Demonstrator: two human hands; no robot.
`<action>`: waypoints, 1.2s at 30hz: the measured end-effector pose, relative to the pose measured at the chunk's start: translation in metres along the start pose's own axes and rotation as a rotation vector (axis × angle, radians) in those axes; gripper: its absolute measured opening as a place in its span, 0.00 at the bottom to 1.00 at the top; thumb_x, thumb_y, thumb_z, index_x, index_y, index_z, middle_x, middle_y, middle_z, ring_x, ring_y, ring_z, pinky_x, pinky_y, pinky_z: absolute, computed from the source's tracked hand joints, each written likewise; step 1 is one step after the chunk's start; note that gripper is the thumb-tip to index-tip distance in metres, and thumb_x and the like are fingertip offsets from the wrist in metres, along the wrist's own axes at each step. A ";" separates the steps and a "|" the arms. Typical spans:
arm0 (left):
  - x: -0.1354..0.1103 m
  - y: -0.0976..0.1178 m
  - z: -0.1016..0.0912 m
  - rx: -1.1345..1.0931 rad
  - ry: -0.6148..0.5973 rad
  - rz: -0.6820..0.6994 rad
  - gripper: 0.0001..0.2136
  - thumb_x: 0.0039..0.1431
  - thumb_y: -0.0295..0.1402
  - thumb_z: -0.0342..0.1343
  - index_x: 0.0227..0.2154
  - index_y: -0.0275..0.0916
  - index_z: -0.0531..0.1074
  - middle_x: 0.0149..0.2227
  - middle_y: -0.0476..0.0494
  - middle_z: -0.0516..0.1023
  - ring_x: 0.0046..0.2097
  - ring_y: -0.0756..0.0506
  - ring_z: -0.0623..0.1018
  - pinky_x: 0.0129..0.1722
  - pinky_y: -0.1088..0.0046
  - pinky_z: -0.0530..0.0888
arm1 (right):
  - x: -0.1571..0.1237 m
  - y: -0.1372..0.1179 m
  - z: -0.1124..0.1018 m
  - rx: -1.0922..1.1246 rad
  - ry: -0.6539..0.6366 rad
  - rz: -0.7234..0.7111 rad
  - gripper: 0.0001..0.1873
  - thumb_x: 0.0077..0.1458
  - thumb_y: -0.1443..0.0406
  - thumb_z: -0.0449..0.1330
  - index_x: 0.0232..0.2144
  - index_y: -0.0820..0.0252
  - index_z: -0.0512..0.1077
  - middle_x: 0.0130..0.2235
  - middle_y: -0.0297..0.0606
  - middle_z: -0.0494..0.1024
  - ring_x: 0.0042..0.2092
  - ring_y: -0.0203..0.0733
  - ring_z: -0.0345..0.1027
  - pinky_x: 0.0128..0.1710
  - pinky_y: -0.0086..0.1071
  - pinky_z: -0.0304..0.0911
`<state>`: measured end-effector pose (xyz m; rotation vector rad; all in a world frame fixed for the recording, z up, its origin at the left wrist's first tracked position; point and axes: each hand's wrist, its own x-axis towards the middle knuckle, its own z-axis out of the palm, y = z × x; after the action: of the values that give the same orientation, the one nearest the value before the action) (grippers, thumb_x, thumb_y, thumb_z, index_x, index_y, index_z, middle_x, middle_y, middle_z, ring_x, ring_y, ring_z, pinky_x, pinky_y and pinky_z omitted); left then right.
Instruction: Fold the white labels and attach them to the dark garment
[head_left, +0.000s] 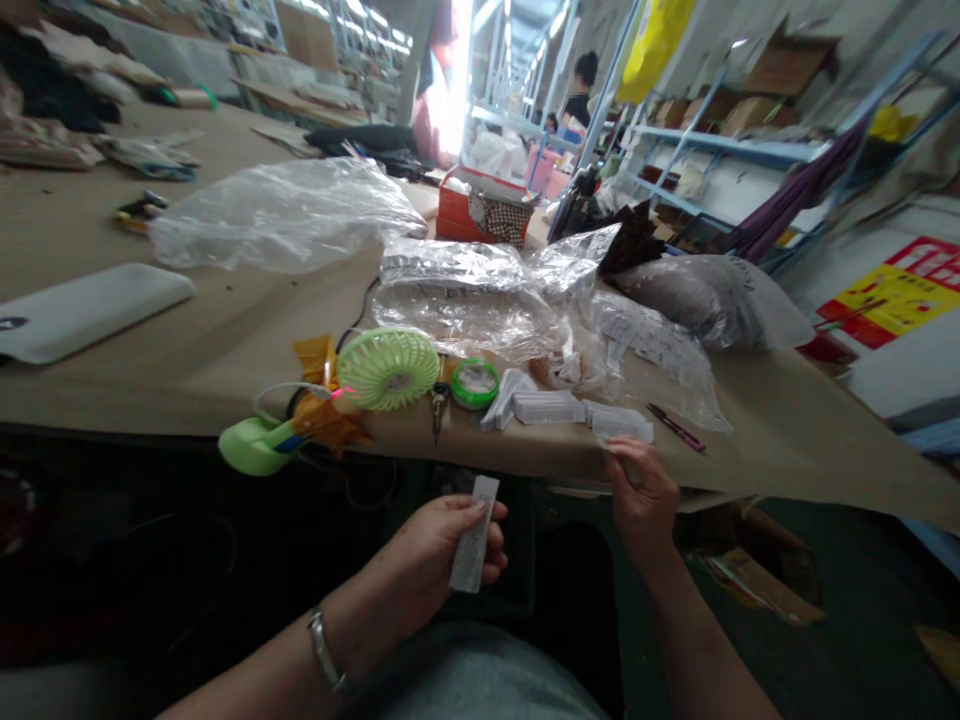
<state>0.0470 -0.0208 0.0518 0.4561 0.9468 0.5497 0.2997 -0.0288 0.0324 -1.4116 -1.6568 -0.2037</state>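
Observation:
My left hand (442,550) is raised below the table edge, pinching a white folded paper strip (472,535) between thumb and fingers. My right hand (641,495) rests at the table's front edge, fingers curled, just below a stack of white paper strips (619,423). Whether those fingers hold anything is hidden. Another stack of strips (547,407) lies to its left. Beyond them lie crumpled clear plastic bags (465,300). A dark-red pen-like tool (675,427) lies to the right of my right hand.
A green handheld fan (388,369), a green tape roll (474,383) and keys (436,408) lie near the edge. The brown-paper-covered table (150,330) also holds a white pad (90,312). Shelves (720,150) stand at right; a person (581,95) stands far back.

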 end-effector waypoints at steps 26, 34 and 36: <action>0.000 -0.003 -0.004 -0.315 -0.112 0.042 0.07 0.54 0.30 0.56 0.28 0.30 0.73 0.24 0.45 0.73 0.22 0.52 0.72 0.22 0.78 0.66 | -0.024 -0.098 0.042 0.216 -0.412 -0.428 0.08 0.58 0.71 0.52 0.34 0.57 0.71 0.37 0.36 0.78 0.48 0.41 0.68 0.57 0.43 0.53; 0.001 -0.008 -0.007 -0.243 -0.086 0.115 0.04 0.51 0.26 0.58 0.28 0.30 0.73 0.25 0.45 0.74 0.24 0.53 0.73 0.24 0.79 0.67 | -0.028 -0.100 0.041 0.284 -0.435 -0.402 0.12 0.56 0.72 0.55 0.42 0.57 0.70 0.39 0.37 0.77 0.49 0.43 0.67 0.57 0.45 0.53; -0.001 -0.006 -0.009 -0.214 -0.095 0.108 0.05 0.53 0.28 0.57 0.29 0.30 0.73 0.25 0.45 0.74 0.24 0.52 0.73 0.24 0.77 0.68 | -0.027 -0.099 0.040 0.396 -0.412 -0.278 0.14 0.55 0.71 0.56 0.44 0.56 0.68 0.41 0.39 0.76 0.49 0.45 0.66 0.54 0.44 0.57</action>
<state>0.0406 -0.0252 0.0446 0.3384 0.7658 0.7138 0.1931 -0.0549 0.0317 -0.9611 -2.0913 0.2681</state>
